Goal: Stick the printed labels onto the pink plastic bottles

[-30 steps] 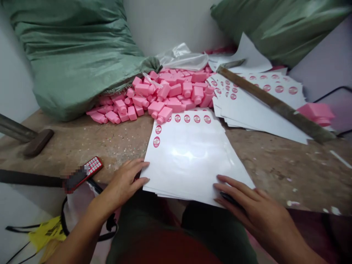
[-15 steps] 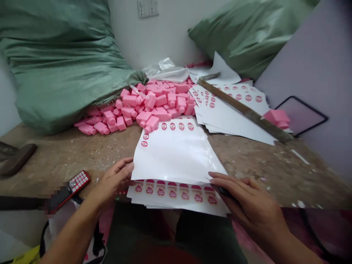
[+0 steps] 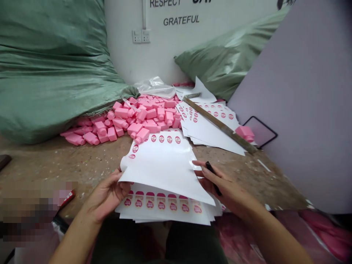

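Note:
My left hand [image 3: 108, 194] is closed on the left edge of the top label sheet [image 3: 162, 168], a mostly white sheet with a few pink oval stickers left along its far and left edges. That edge is raised and curls. Below it, more sheets with pink-and-cream labels [image 3: 150, 201] stick out towards me at the table's front edge. At the sheet's right edge, my right hand [image 3: 220, 181] has its fingertips touching the paper. A short black tool [image 3: 213, 178] is tucked in that hand; its kind is unclear.
Pink plastic bottles [image 3: 151, 113] lie heaped behind the sheets, beside a large green sack [image 3: 55, 84]. Further right, a long bar with a bent end [image 3: 220, 124] lies over other label sheets [image 3: 214, 132]. A pale panel [image 3: 297, 110] leans at the right.
My left hand has lifted the sheet's left edge, so it now curls and slants. My right hand has shifted further up along the right edge, exposing the black tool. The camera view has tilted up.

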A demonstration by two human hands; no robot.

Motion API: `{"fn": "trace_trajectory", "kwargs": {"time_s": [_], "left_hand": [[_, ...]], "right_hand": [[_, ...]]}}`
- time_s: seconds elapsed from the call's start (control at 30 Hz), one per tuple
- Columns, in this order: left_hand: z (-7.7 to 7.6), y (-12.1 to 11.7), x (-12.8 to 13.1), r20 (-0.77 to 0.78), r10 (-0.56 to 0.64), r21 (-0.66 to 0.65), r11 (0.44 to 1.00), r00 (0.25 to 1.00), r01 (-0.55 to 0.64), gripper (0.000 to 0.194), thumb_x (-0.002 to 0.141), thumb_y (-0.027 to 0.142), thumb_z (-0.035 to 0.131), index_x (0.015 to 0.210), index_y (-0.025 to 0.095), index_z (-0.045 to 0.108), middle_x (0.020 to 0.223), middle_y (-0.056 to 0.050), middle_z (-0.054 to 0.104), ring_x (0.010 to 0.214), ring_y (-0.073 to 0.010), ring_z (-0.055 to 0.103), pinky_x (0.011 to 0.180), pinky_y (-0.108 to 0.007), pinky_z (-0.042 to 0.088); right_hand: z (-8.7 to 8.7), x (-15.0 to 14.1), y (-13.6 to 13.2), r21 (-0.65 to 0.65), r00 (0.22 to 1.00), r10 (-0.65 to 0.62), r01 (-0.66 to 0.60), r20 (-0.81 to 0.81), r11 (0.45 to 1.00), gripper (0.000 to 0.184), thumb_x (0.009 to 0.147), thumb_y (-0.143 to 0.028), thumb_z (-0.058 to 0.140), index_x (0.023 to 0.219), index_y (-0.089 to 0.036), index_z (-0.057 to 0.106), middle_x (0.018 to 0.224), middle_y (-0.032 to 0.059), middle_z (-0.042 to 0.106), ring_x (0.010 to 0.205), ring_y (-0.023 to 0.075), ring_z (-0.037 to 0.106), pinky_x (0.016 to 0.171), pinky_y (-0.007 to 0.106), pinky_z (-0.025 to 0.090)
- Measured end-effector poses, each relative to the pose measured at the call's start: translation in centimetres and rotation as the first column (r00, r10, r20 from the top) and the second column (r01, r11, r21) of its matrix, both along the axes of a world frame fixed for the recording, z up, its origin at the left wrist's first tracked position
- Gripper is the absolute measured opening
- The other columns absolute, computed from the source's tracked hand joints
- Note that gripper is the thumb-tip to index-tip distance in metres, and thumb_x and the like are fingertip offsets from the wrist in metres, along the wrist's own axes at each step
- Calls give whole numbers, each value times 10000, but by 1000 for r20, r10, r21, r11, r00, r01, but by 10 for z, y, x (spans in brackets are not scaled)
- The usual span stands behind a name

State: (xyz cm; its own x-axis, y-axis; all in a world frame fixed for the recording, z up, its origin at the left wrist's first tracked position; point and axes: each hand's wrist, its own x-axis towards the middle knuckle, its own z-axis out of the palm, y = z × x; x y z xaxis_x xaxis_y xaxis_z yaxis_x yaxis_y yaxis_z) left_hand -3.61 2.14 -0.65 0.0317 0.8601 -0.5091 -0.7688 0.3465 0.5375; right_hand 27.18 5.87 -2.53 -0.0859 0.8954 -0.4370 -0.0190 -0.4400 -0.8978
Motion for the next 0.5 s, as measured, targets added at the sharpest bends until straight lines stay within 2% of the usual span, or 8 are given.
{"fn": "trace_trajectory", "kwargs": {"time_s": [0.07, 0.17, 0.23, 0.33, 0.43, 0.5], "left_hand": [[-6, -6, 3, -70, -64, -8, 998, 995, 64, 274, 724, -30, 628, 948, 128, 627, 781, -20, 691, 551, -85, 630, 489, -165, 533], [-16, -17, 8, -184, -165, -67, 986, 969, 155, 447, 705, 19, 698, 1123, 145, 604, 918, -53, 713, 723, -162, 695, 631, -264, 593], [-19, -21, 10, -221, -188, -112, 980, 957, 166, 583, 705, 47, 724, 1245, 177, 544, 1059, -76, 712, 867, -204, 708, 741, -307, 592], [-16, -20, 13, -226, -204, -127, 976, 953, 179, 698, 747, 154, 738, 1374, 208, 436, 1157, -108, 701, 981, -250, 702, 794, -338, 581], [-6, -8, 21, -156, -243, -106, 968, 957, 228, 687, 806, 293, 700, 1409, 154, 402, 1136, -149, 714, 976, -273, 710, 772, -350, 586], [-4, 1, 29, -75, -283, -106, 956, 956, 275, 684, 816, 319, 686, 1406, 114, 407, 1080, -162, 734, 929, -285, 723, 754, -363, 588]], "right_hand": [[-2, -7, 7, 17, 999, 26, -27, 29, 999, 575, 686, -576, 720, 1146, -240, 643, 967, 43, 677, 794, 167, 627, 666, 260, 515], [1, -11, 21, 46, 991, 71, -76, 111, 996, 459, 644, -474, 724, 997, -184, 680, 748, 25, 638, 609, 144, 555, 529, 253, 440], [14, -8, 30, 98, 977, 100, -120, 190, 988, 387, 609, -398, 732, 923, -174, 697, 676, 5, 602, 547, 121, 492, 489, 238, 378], [43, 3, 38, 189, 941, 138, -203, 309, 961, 309, 612, -334, 722, 885, -189, 726, 735, 7, 625, 568, 108, 467, 497, 226, 348], [66, 14, 38, 225, 900, 195, -298, 389, 928, 235, 619, -299, 715, 828, -195, 740, 759, 14, 636, 614, 116, 481, 518, 219, 356], [71, 21, 35, 223, 878, 244, -357, 412, 907, 187, 612, -294, 716, 769, -194, 732, 755, 17, 642, 655, 131, 512, 548, 218, 387]]}}
